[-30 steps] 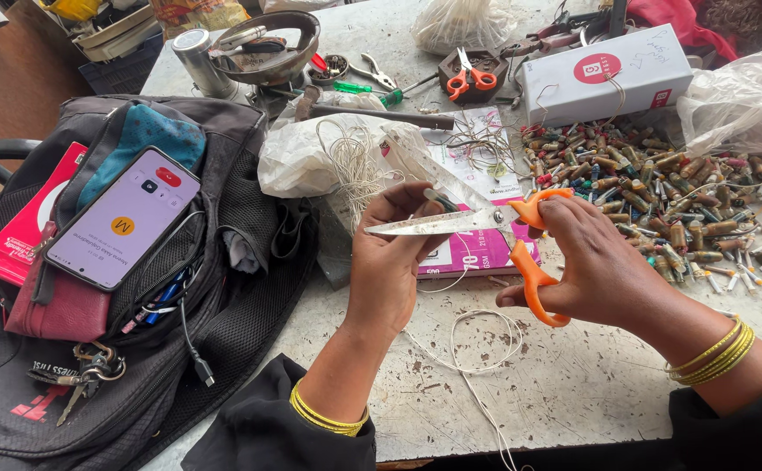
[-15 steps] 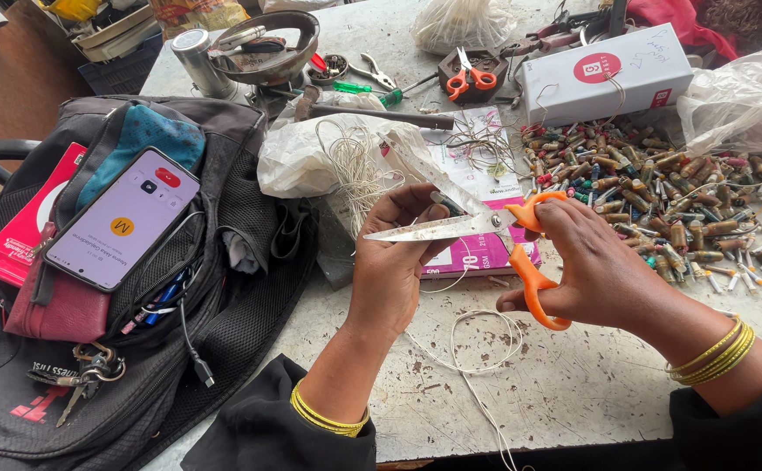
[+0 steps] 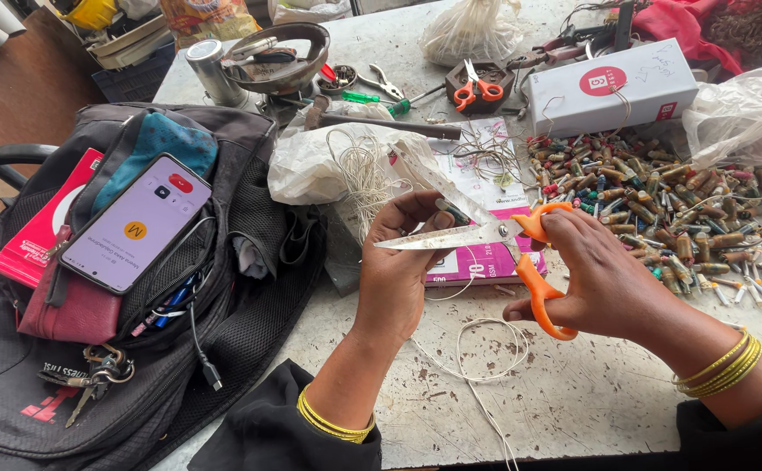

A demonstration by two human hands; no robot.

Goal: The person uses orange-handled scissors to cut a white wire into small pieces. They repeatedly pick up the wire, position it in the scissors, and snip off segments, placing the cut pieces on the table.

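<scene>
Orange-handled scissors [image 3: 494, 249]: steel blades open, pointing left, held above table. Small dark component [image 3: 452, 212] between blades.

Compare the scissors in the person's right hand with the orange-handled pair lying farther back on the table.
The held scissors are large, with long open blades, gripped by the right hand and pointing at the left hand. The far scissors look much smaller, lie untouched on a dark tray and show short blades, nearly closed. Both have orange handles and steel blades.

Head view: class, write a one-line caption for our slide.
Right hand works orange-handled scissors over a small part pinched in the left hand, beside a black backpack.
</scene>
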